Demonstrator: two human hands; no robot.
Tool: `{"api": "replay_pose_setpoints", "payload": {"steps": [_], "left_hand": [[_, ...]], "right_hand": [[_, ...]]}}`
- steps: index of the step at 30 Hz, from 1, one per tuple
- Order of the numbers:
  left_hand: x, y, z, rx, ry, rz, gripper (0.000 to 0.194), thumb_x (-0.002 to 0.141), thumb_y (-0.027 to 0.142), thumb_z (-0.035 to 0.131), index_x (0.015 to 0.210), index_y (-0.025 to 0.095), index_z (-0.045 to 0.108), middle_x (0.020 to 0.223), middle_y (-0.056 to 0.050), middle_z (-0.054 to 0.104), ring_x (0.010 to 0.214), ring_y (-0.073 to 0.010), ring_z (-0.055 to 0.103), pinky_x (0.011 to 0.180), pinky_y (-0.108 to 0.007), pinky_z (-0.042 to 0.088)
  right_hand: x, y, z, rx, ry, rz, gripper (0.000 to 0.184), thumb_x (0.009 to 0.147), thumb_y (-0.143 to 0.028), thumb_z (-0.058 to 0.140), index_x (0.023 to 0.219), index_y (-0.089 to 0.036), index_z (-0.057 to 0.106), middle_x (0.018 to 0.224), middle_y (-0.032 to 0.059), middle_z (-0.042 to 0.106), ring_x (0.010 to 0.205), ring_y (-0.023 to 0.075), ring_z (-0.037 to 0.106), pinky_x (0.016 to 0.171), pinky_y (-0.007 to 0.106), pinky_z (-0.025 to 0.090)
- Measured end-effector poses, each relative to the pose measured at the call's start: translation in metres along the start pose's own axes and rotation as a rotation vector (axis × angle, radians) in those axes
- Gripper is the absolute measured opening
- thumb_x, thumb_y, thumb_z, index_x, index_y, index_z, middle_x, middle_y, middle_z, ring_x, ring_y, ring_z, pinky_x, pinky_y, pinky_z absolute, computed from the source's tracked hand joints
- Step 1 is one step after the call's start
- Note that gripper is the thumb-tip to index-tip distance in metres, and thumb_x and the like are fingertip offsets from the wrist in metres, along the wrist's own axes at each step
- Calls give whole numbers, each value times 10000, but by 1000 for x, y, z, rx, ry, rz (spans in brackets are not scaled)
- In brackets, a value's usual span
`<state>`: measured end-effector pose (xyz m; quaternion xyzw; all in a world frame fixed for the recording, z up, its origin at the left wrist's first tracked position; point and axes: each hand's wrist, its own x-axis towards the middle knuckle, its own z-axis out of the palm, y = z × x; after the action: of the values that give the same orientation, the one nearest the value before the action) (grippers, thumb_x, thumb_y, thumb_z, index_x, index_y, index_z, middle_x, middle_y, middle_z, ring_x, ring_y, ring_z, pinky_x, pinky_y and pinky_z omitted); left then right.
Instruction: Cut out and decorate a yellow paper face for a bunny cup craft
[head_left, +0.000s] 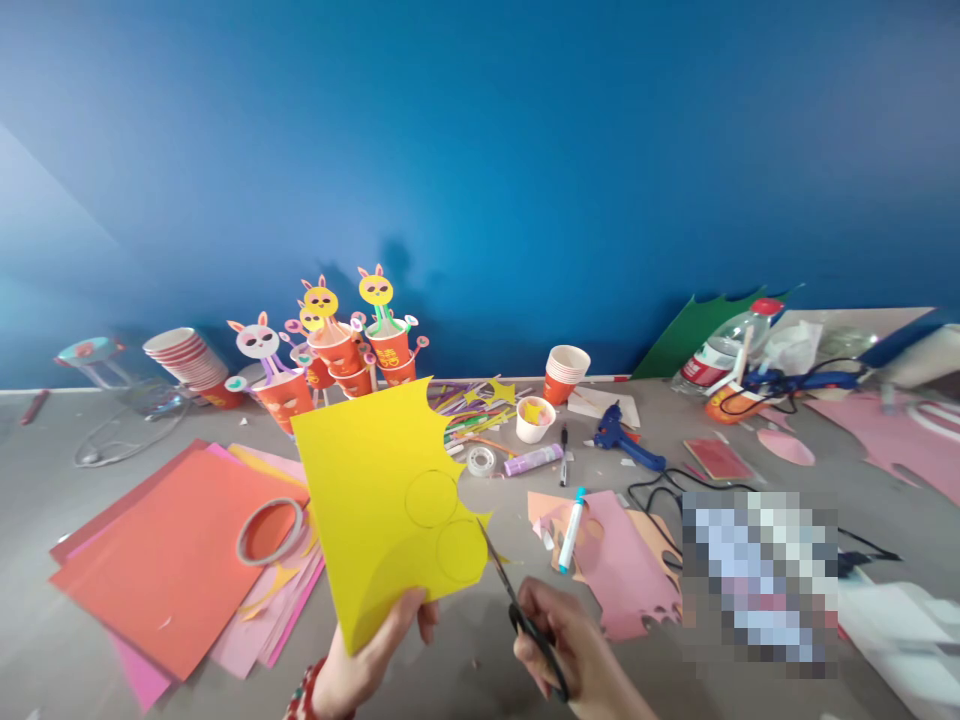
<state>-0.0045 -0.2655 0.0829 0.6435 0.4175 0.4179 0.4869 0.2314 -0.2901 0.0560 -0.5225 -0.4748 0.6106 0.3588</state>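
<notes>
My left hand (386, 632) grips the lower edge of a yellow sheet of paper (367, 500), thumb in front, and holds it up above the table. Two circles are drawn on the sheet near its right side, and round bites are cut out of that edge. My right hand (559, 640) is closed round the black handles of a pair of scissors (517, 610). The blades point up and left, with their tips at the sheet's right edge beside the lower drawn circle. A thin strip of yellow paper sticks out by the blades.
Coloured paper sheets (172, 560) with a tape roll (270, 531) lie left. Behind stand decorated red cups (285, 398) with rabbit faces. A purple glue stick (534, 460), a blue marker (572, 530) and a blue glue gun (626, 440) with its cable lie to the right, near pink scraps (626, 570).
</notes>
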Motion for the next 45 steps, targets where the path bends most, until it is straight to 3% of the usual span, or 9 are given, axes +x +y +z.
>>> {"api": "replay_pose_setpoints", "payload": {"steps": [8,14,24,27,35,41,45], "left_hand": [[0,-2,-4,-15,-11,-13,410,1005,369,447,741,169,688,679,-48,678,678,-166,652,741,-250,530],[4,9,-9,43,-65,-34,464,1002,420,434,695,167,672,679,-60,685,695,-175,661,740,-254,539],[5,10,-12,37,-95,-40,455,1008,406,423,693,174,657,685,-49,674,695,-166,652,742,-249,537],[6,12,-15,39,-114,-52,445,1007,396,428,694,177,655,694,-46,678,697,-163,659,733,-239,540],[9,18,-22,34,-189,-50,401,1001,389,451,747,172,673,718,-51,696,647,-152,669,667,-218,553],[10,17,-22,42,-227,-80,440,999,427,444,734,168,681,714,-67,704,656,-163,679,684,-226,562],[10,18,-21,52,-239,-89,462,994,447,447,717,169,692,697,-73,706,659,-169,681,680,-226,563]], "right_hand": [[-2,6,-12,-84,-56,-67,581,710,-723,655,660,-239,336,510,-102,358,350,38,357,352,175,215],[-5,6,-17,-79,-106,-72,605,715,-747,656,672,-238,332,506,-114,319,360,36,343,364,174,211],[-3,10,-21,-156,-82,-107,659,683,-836,598,654,-241,317,505,-106,280,374,42,293,367,202,179],[-4,7,-24,-174,-91,-124,631,694,-774,650,653,-242,312,489,-108,279,388,47,290,371,202,175],[-6,-16,-19,-62,-99,98,475,644,-446,755,613,-248,325,477,-123,334,346,54,387,339,176,281],[-3,-10,-21,-79,-66,56,368,632,-325,702,607,-246,343,462,-121,371,341,55,396,331,171,276],[-2,-8,-24,-61,-95,33,353,630,-347,693,618,-244,356,480,-116,388,358,59,431,338,164,293]]}}
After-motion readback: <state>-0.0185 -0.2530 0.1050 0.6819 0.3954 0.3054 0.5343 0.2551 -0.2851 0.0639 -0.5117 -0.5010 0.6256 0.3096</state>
